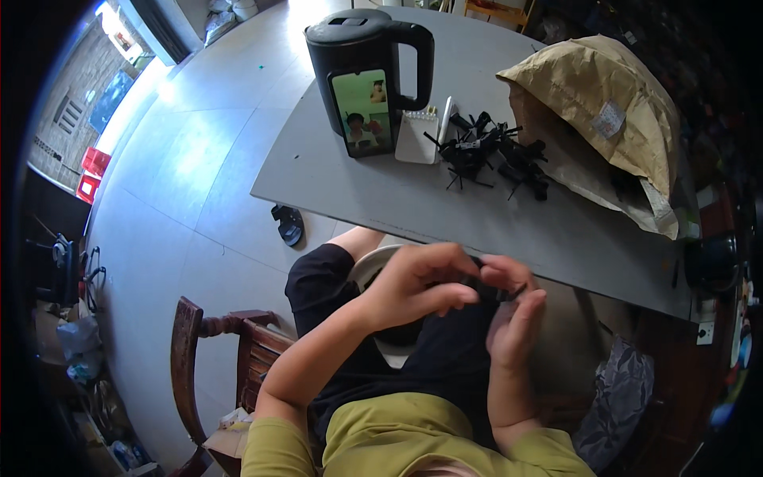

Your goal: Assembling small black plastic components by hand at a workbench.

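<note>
Over my lap, just in front of the table's near edge, my left hand (425,286) and my right hand (513,310) come together. Between their curled fingertips is a small black piece (478,280), mostly hidden by the fingers; its exact kind cannot be made out. Below my hands, a pale round basin (370,261) sits between my legs, partly covered by my left hand and forearm. On the table beyond lies a pile of small black plastic parts with thin legs (477,151).
A black kettle (350,40) stands on the grey table (334,187), a phone (367,119) leaning against it. Beside them lie a small notepad (416,143) and a white pen (445,119). An open brown paper bag (620,87) is at right. A wooden chair (188,358) stands at left.
</note>
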`<action>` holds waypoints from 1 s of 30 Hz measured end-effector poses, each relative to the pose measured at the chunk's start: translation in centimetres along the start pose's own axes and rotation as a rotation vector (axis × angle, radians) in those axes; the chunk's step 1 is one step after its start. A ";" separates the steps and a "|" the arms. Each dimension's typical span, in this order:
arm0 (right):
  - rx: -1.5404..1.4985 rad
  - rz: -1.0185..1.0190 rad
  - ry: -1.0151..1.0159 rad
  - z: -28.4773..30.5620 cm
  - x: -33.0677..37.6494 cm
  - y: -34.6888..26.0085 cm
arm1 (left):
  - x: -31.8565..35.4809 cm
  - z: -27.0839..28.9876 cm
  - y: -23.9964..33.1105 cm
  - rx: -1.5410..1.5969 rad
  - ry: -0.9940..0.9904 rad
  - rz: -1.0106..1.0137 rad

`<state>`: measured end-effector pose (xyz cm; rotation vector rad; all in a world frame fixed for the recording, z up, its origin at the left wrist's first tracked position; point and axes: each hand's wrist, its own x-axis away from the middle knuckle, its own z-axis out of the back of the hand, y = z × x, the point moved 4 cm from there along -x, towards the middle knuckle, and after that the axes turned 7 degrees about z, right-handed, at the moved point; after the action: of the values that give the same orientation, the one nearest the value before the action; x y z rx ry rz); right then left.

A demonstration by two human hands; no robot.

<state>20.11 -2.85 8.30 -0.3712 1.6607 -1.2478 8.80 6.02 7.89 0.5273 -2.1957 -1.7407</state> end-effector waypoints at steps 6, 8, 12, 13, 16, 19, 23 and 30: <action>-0.557 -0.490 0.037 0.5 0.8 1.2 | -2.2 -0.6 2.9 -0.567 -0.115 -0.161; -0.560 -0.548 0.241 1.1 0.8 1.7 | -4.0 -0.3 3.7 -0.765 -0.175 -0.148; -0.598 -0.355 0.259 3.9 -0.4 2.4 | -5.9 0.4 3.6 -1.420 -0.121 -0.225; -0.491 -0.218 0.226 3.8 -0.6 1.7 | -6.4 0.3 3.1 -1.617 -0.178 -0.161; -0.158 -0.010 0.027 1.4 -0.6 -0.9 | -7.6 -0.3 1.1 -1.620 -0.176 -0.299; 0.416 0.325 -0.170 -2.0 -2.2 -3.1 | -8.3 0.1 -0.2 -1.373 -0.132 -0.342; 0.319 0.478 -0.410 -4.3 -2.8 -4.9 | -8.4 -1.3 -1.6 -1.670 -0.274 -0.180; -0.337 -0.111 0.084 1.6 -2.1 -0.8 | -3.1 0.4 3.1 -0.538 -0.048 -0.131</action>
<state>22.24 -2.55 10.12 -0.6300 1.9493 -1.0734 11.11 8.39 10.82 0.5003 -1.6375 -2.3150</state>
